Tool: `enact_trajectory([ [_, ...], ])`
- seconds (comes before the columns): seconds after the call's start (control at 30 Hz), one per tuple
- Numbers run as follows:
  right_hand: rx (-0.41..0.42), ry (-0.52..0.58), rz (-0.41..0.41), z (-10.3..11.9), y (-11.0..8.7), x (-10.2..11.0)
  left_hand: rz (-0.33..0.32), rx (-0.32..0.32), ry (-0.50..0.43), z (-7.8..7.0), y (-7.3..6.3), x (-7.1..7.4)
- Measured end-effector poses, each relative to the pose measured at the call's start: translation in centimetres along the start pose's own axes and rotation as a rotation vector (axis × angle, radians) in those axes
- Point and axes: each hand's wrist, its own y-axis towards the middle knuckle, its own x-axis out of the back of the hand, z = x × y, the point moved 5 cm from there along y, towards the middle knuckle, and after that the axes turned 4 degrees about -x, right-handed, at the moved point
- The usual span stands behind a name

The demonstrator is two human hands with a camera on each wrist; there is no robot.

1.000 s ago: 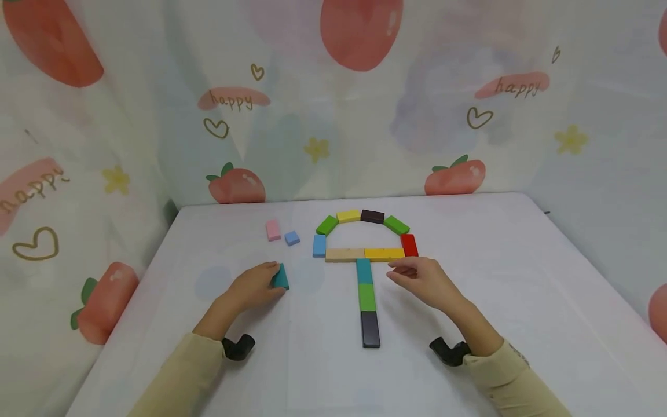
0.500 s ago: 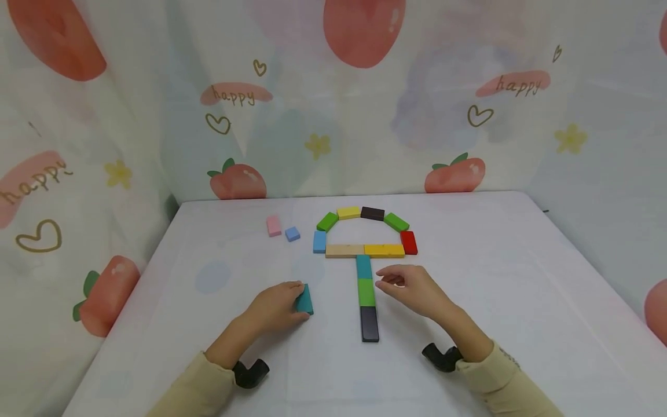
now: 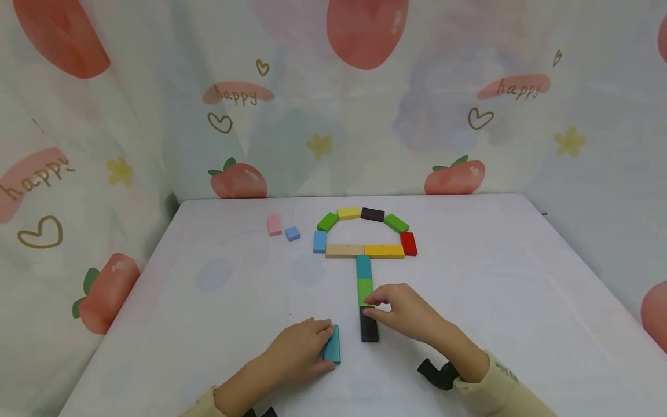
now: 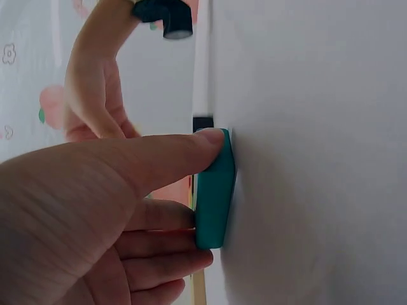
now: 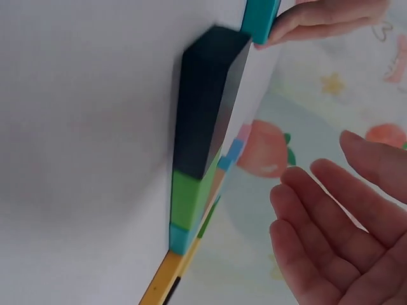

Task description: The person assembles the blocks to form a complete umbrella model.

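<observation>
Thumb and fingers of my left hand pinch a teal block by its ends at the near part of the table. In the left wrist view this teal block looks upright against the table surface. My right hand hovers by a black block, its fingers loosely bent and holding nothing. The right wrist view shows a gap between that hand and the black block. Beyond the black block, a green block and another teal block continue the straight column.
A tan block and an orange-yellow block form a crossbar above the column. Over it arches a ring of several coloured blocks, including a red block. A pink block and a small blue block lie loose at the left.
My left hand has carried the teal block toward me and to the right, close to the column's near end. The right hand has come nearer and left, over the black block.
</observation>
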Motion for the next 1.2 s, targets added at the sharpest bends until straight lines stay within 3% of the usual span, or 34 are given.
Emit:
enact_trajectory([
  [0.23, 0.109, -0.062, 0.112, 1.7, -1.4, -1.6, -0.085, -0.136, 0.015, -2.5, -0.7, -0.6],
  [0.57, 0.089, -0.111, 0.225, 2.5, -3.3, -3.6, -0.143, -0.245, -0.013, -3.9, -1.0, -0.5],
  [0.77, 0.169, -0.195, 0.197, 2.7, -4.3, -4.0, -0.188, -0.253, -0.075, -3.9, -1.1, -0.9],
  [1.2, 0.447, -0.379, 0.097, 3.2, -5.7, -4.8, -0.172, -0.275, -0.119, -4.0, -0.6, -1.3],
])
